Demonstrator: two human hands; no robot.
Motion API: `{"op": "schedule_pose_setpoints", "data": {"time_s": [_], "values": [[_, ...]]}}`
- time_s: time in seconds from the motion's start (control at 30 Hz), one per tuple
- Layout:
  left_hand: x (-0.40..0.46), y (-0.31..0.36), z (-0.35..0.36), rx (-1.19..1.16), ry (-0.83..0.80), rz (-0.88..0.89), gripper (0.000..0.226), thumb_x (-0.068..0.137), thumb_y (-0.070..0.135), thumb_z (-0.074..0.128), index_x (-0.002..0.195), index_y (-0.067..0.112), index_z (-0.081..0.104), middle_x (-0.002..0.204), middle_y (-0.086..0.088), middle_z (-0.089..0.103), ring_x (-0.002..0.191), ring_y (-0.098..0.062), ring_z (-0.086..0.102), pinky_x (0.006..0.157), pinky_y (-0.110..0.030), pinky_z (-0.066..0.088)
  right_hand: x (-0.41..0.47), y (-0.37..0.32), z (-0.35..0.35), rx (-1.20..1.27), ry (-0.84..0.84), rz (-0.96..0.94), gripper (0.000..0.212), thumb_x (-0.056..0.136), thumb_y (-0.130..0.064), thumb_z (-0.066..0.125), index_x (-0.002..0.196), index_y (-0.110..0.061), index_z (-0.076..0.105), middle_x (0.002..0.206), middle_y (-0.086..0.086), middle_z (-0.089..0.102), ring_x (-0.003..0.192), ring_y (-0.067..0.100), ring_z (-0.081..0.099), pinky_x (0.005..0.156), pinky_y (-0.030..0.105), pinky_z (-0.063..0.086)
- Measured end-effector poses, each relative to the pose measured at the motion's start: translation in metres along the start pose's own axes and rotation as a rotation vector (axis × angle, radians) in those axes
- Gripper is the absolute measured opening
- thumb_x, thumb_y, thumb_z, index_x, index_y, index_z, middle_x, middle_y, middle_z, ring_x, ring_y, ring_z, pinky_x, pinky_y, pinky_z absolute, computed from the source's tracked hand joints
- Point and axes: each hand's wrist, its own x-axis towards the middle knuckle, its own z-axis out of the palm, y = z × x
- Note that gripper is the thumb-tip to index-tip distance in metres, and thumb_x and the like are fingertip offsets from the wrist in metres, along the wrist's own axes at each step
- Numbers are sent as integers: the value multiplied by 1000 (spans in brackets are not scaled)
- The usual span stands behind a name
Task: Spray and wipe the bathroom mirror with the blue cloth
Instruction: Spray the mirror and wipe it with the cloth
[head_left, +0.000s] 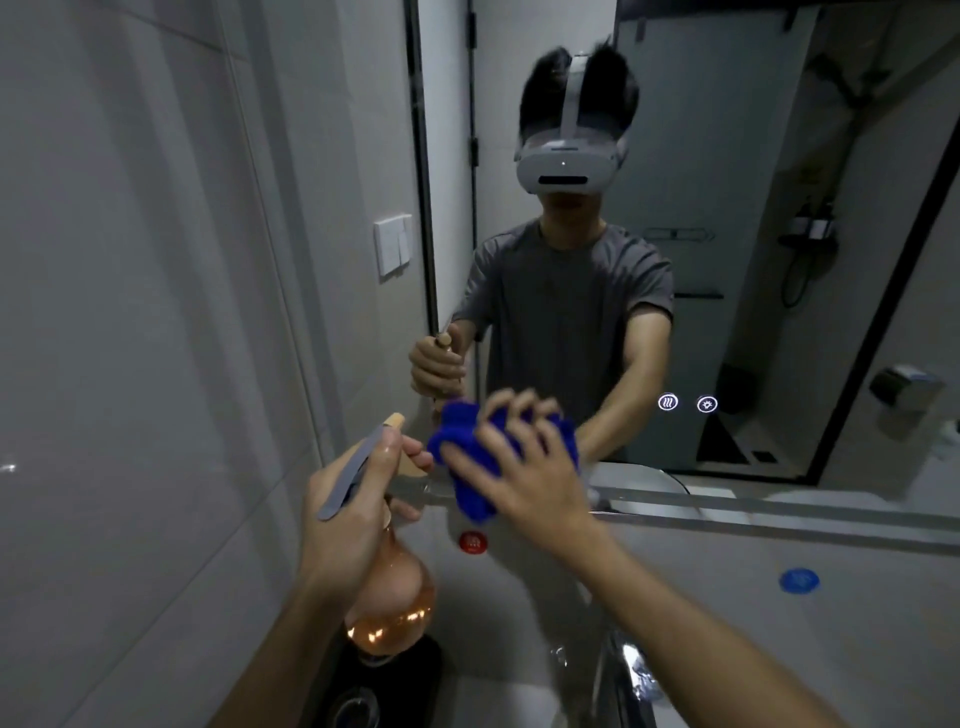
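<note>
The bathroom mirror (727, 260) fills the upper right, its lower edge running across the middle. My right hand (524, 467) presses a bunched blue cloth (462, 452) against the mirror's lower left corner, fingers spread over it. My left hand (353, 519) grips the neck and grey trigger of an amber spray bottle (389, 608), held just left of the cloth with its nozzle toward the glass. The mirror shows a person in a grey shirt with a headset.
A grey tiled wall (156, 312) stands close on the left with a white switch plate (393, 251). Below the mirror are a red round cap (472, 542), a blue round sticker (799, 580) and a chrome tap (623, 670). Two lit touch icons (687, 403) glow in the mirror.
</note>
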Motion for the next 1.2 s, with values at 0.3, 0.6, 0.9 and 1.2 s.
{"op": "schedule_pose_setpoints", "data": {"time_s": [0.3,0.6,0.9,1.2], "values": [[0,0,-11,42,-14,6,36,91,40,51,94,13,73,89,-8,75,83,-21,71,59,-28,57,-21,0,-1,57,-151,-186,54,92,-26,54,145,-30,42,129,9,49,104,31,55,87,48,39],[9,11,-5,21,-19,33,37,94,42,51,93,12,73,90,-11,74,84,-24,71,61,-26,56,127,137,-66,-159,278,413,45,97,-33,51,141,-26,53,125,17,61,104,35,50,81,42,37],[11,6,-6,9,-8,36,39,93,41,51,95,7,73,89,-10,75,82,-19,72,62,-18,55,77,61,-31,-46,219,220,46,93,-22,60,139,-27,56,126,19,61,105,40,56,87,50,42],[-1,0,-28,0,43,-44,35,90,45,54,97,15,73,88,-9,75,84,-19,73,60,-30,57,-19,-19,1,119,-223,-147,57,88,-25,52,144,-30,41,128,9,54,103,32,57,84,48,45]]}}
